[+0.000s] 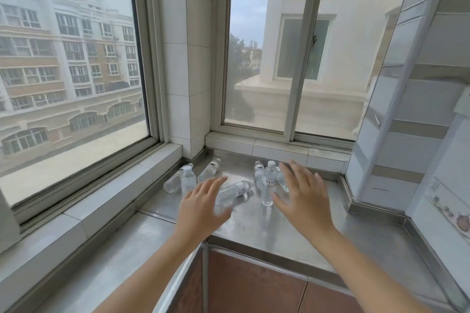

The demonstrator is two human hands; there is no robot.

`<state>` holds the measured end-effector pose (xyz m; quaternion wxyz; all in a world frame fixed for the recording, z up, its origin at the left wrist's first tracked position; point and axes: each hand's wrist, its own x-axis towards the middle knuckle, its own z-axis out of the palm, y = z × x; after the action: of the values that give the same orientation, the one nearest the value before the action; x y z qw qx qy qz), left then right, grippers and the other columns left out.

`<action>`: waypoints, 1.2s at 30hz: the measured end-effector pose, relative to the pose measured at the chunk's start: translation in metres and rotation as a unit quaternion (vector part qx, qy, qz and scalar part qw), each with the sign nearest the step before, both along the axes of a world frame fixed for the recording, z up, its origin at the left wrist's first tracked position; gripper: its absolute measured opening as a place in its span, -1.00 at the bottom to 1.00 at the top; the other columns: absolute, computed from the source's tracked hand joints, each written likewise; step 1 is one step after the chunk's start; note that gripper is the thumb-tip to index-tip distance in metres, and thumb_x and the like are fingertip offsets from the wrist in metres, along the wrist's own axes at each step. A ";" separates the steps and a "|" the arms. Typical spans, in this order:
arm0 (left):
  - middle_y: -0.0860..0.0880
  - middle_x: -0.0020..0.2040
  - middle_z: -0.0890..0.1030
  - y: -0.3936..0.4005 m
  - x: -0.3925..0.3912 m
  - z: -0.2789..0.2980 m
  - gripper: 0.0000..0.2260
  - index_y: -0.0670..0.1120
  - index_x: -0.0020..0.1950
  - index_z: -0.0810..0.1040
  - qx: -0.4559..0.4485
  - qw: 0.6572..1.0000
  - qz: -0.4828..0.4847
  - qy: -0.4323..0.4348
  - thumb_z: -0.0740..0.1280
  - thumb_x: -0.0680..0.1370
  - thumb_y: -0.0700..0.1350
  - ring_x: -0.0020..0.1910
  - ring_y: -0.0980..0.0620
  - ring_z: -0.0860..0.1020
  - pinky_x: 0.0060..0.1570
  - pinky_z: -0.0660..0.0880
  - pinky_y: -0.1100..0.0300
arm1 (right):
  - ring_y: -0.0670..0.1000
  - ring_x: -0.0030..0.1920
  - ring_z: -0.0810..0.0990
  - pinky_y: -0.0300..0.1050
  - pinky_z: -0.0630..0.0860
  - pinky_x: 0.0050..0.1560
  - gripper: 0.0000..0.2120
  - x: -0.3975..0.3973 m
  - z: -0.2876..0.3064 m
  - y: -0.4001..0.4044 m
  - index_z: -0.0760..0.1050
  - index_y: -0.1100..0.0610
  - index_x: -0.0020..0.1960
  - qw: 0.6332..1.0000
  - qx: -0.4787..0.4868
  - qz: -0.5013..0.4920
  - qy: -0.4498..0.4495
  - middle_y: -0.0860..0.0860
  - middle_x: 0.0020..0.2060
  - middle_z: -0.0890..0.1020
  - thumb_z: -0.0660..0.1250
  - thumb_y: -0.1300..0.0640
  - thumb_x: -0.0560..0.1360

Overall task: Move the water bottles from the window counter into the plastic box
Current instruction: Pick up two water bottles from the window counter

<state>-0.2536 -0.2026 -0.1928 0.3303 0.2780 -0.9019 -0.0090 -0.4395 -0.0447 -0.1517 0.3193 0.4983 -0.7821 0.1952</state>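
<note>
Left hand (203,204), right hand (302,195): fingers spread, empty, above water bottles (269,183) on steel counter (267,226). Likely full, smooth, crushable; best gripped round mid-body, below label.

left hand (203,201): fingers straight and spread, over a lying bottle (232,192)
right hand (301,194): fingers straight and spread, just beside the upright bottle (269,183)
tabletop (279,226): steel, in the window corner
other bottles: two by the left sill (187,178), one lying near the corner (209,170), two behind the upright one
windows (71,58): buildings outside
</note>
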 end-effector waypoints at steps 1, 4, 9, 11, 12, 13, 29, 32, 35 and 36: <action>0.05 0.30 0.60 -0.008 -0.006 -0.005 -0.35 0.03 0.43 0.43 0.008 1.000 -0.007 -0.011 0.45 0.39 0.20 0.21 0.00 0.61 0.13 0.53 0.05 | 0.17 0.23 0.54 0.22 0.43 0.20 -0.40 -0.003 -0.008 -0.006 0.41 0.12 0.36 1.000 0.004 -0.003 0.000 0.14 0.30 0.53 0.15 -0.20 0.45; 0.07 0.35 0.55 -0.029 -0.027 -0.017 -0.33 0.06 0.48 0.36 0.025 0.999 -0.025 -0.041 0.40 0.42 0.23 0.27 0.00 0.57 0.17 0.50 0.05 | 0.15 0.27 0.51 0.20 0.42 0.21 -0.36 -0.014 -0.027 -0.022 0.34 0.07 0.43 1.000 0.019 -0.018 -0.012 0.11 0.32 0.51 0.16 -0.21 0.43; 0.08 0.43 0.45 -0.058 -0.057 -0.038 -0.27 0.08 0.55 0.24 0.085 0.994 -0.031 -0.058 0.38 0.44 0.26 0.36 -0.01 0.47 0.28 0.42 0.05 | 0.19 0.24 0.53 0.21 0.43 0.23 -0.37 -0.039 -0.064 -0.053 0.32 0.07 0.41 0.995 0.052 -0.036 -0.077 0.12 0.30 0.52 0.17 -0.22 0.43; 0.08 0.46 0.42 -0.070 -0.070 -0.046 -0.23 0.09 0.57 0.19 0.097 0.992 -0.032 -0.073 0.39 0.43 0.26 0.38 -0.02 0.45 0.28 0.40 0.04 | 0.19 0.27 0.51 0.22 0.41 0.25 -0.37 -0.049 -0.076 -0.067 0.30 0.05 0.42 0.992 0.067 -0.040 -0.102 0.11 0.32 0.50 0.15 -0.23 0.44; 0.08 0.47 0.39 -0.077 -0.076 -0.050 -0.20 0.08 0.58 0.15 0.105 0.990 -0.032 -0.084 0.40 0.43 0.26 0.40 -0.02 0.44 0.29 0.39 0.04 | 0.18 0.28 0.50 0.22 0.42 0.25 -0.36 -0.055 -0.081 -0.073 0.30 0.05 0.43 0.990 0.075 -0.043 -0.110 0.11 0.34 0.49 0.15 -0.24 0.44; 0.07 0.49 0.37 -0.085 -0.085 -0.055 -0.17 0.08 0.59 0.12 0.118 0.988 -0.030 -0.093 0.41 0.42 0.26 0.41 -0.03 0.42 0.29 0.39 0.03 | 0.18 0.28 0.50 0.22 0.42 0.25 -0.35 -0.063 -0.088 -0.082 0.30 0.05 0.43 0.989 0.082 -0.046 -0.117 0.11 0.35 0.47 0.14 -0.25 0.44; 0.03 0.41 0.42 -0.221 -0.269 -0.140 -0.06 0.10 0.61 -0.08 0.228 0.947 0.036 -0.225 0.43 0.42 0.21 0.29 -0.06 0.47 0.17 0.46 0.04 | 0.14 0.31 0.44 0.06 0.44 0.17 -0.14 -0.243 -0.181 -0.195 0.13 0.05 0.51 0.935 0.066 -0.077 -0.341 0.07 0.36 0.45 0.47 -0.13 0.36; 0.00 0.33 0.47 -0.239 -0.286 -0.162 -0.07 0.10 0.62 -0.10 0.236 0.939 0.057 -0.245 0.40 0.43 0.25 0.24 -0.07 0.50 0.14 0.46 0.05 | 0.08 0.37 0.38 0.04 0.42 0.22 -0.14 -0.260 -0.196 -0.206 0.07 -0.01 0.52 0.905 0.055 -0.055 -0.417 0.02 0.42 0.37 0.47 -0.08 0.38; -0.03 0.35 0.44 -0.253 -0.297 -0.178 -0.17 0.12 0.60 0.00 0.243 0.920 0.069 -0.301 0.39 0.46 0.21 0.26 -0.10 0.48 0.16 0.40 0.03 | 0.00 0.33 0.40 -0.04 0.38 0.25 -0.18 -0.271 -0.214 -0.215 0.09 -0.19 0.46 0.834 0.003 -0.002 -0.552 -0.06 0.40 0.36 0.50 0.05 0.38; -0.03 0.36 0.44 -0.257 -0.300 -0.183 -0.21 0.12 0.59 0.05 0.247 0.912 0.074 -0.320 0.38 0.48 0.19 0.28 -0.11 0.47 0.18 0.38 0.02 | -0.01 0.29 0.44 -0.07 0.39 0.24 -0.18 -0.274 -0.219 -0.218 0.11 -0.21 0.44 0.814 -0.010 0.010 -0.581 -0.08 0.36 0.39 0.51 0.11 0.37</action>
<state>-0.5531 -0.4598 -0.3753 -0.0556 0.4048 -0.9051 -0.1174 -0.7131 -0.2628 -0.3709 -0.1916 0.2970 -0.8148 0.4596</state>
